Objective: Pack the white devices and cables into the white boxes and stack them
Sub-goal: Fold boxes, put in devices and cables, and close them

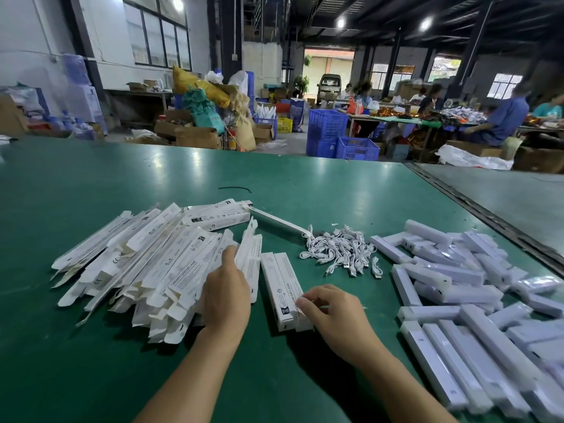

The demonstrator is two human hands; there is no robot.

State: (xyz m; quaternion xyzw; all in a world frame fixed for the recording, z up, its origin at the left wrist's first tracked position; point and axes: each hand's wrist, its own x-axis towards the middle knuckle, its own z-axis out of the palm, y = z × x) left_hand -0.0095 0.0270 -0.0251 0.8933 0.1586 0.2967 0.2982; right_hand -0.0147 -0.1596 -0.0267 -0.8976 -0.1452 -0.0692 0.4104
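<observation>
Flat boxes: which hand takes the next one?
Left. The left hand lies on the flat boxes, thumb against a raised one; the right hand touches the packed boxes, away from that pile.

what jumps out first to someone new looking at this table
A pile of flattened white cardboard boxes fills the left of the green table, where the left hand rests. On the right lies a heap of white plastic-wrapped bar devices, with a tangle of white cables between; the right hand touches two assembled white boxes in front.
</observation>
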